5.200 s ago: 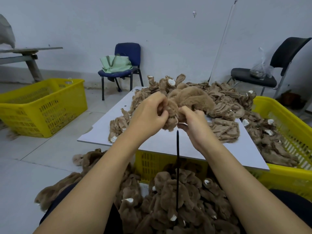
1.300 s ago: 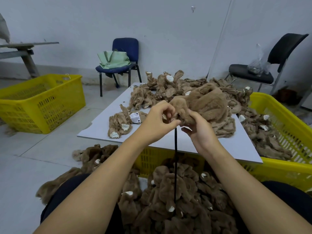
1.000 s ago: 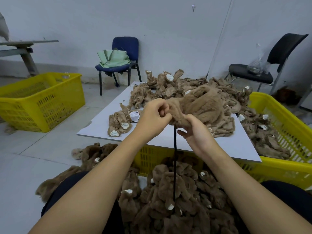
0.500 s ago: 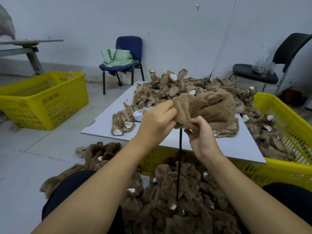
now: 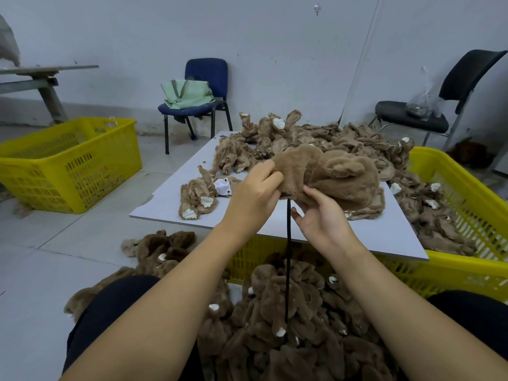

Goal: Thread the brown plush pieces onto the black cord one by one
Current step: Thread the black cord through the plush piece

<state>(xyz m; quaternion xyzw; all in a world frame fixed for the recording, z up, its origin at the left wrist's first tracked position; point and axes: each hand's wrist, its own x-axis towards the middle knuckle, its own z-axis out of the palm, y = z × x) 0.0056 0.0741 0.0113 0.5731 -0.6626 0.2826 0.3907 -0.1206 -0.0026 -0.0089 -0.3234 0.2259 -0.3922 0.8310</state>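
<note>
Above the tabletop (image 5: 384,237), a brown plush piece (image 5: 338,174) is pinched by the left hand (image 5: 254,198) and supported by the loosely curled right hand (image 5: 320,218). If grip slackens, the black cord (image 5: 288,257) may be pulled out.

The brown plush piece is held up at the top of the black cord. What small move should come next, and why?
Probably slide the plush piece down the black cord toward the threaded pile. The left hand pinches its edge, the right hand supports it from below, and the cord already hangs straight beneath it.
</note>
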